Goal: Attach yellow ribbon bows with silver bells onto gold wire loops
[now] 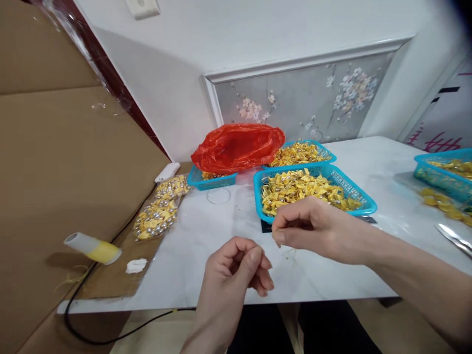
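My left hand point(236, 273) is over the front of the white table, its thumb and forefinger pinched together and the other fingers curled. Up and to the right, my right hand point(313, 223) also makes a pinch, in front of a blue basket point(348, 189). Whatever either pinch holds is too fine to make out. Yellow ribbon pieces point(295, 187) with small silvery beads fill that basket, and my right hand hides part of its front rim.
Behind stand another filled blue basket point(330, 153) and a smaller one point(212, 184) under a red plastic bag point(236, 147). Bagged beaded pieces point(157, 216) and a yellow-white thread spool point(94, 248) lie left on cardboard. Scissors point(455, 240) and a third large basket point(427, 169) are right.
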Demonstrator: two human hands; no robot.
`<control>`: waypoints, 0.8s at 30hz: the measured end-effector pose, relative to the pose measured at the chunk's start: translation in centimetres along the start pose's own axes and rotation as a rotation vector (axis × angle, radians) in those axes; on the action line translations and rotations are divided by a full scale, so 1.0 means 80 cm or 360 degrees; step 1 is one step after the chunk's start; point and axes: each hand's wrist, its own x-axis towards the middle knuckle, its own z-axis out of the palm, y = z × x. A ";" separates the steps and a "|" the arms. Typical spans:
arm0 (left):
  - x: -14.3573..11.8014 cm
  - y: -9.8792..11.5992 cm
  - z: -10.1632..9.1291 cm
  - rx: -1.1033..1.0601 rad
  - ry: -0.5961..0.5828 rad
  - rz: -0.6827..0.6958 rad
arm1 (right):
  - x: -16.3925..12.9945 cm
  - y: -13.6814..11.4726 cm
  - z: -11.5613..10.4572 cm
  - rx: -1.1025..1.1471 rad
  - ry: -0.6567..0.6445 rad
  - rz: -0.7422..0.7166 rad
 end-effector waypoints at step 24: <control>0.018 -0.027 -0.030 -0.0440 0.0200 0.0052 | -0.014 0.056 0.053 -0.0314 0.0259 -0.0194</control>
